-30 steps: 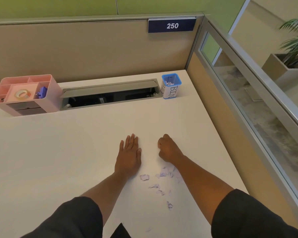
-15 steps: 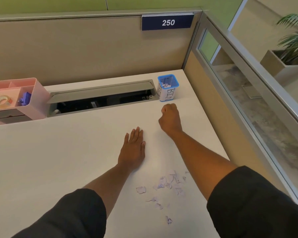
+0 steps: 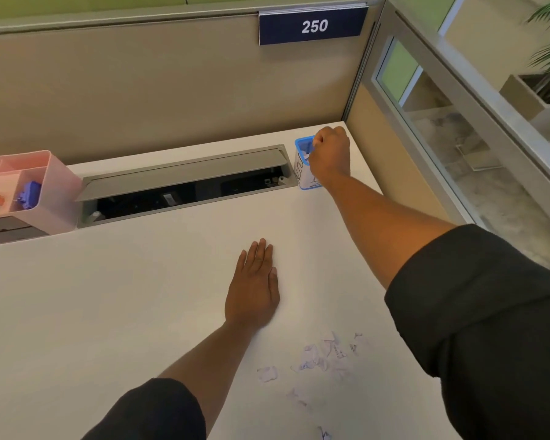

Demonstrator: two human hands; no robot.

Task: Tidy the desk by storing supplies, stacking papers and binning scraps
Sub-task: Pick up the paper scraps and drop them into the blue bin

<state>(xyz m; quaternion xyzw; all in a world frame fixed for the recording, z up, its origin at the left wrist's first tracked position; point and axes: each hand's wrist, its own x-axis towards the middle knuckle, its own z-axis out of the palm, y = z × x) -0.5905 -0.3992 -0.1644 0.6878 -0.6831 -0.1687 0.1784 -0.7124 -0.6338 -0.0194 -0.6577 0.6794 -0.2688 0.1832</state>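
The left hand (image 3: 253, 285) lies flat, palm down, on the middle of the desk (image 3: 108, 312), fingers straight and close together, pointing toward the desk's far edge. Its forearm runs back to a dark sleeve at the near edge. The right arm stretches out toward the far right corner. The right hand (image 3: 330, 155) is curled into a loose fist, knuckles up; what it holds cannot be told.

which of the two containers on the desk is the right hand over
The small blue-rimmed white bin at the desk's back right corner; the right hand is above its opening. The pink plastic organiser sits far left.
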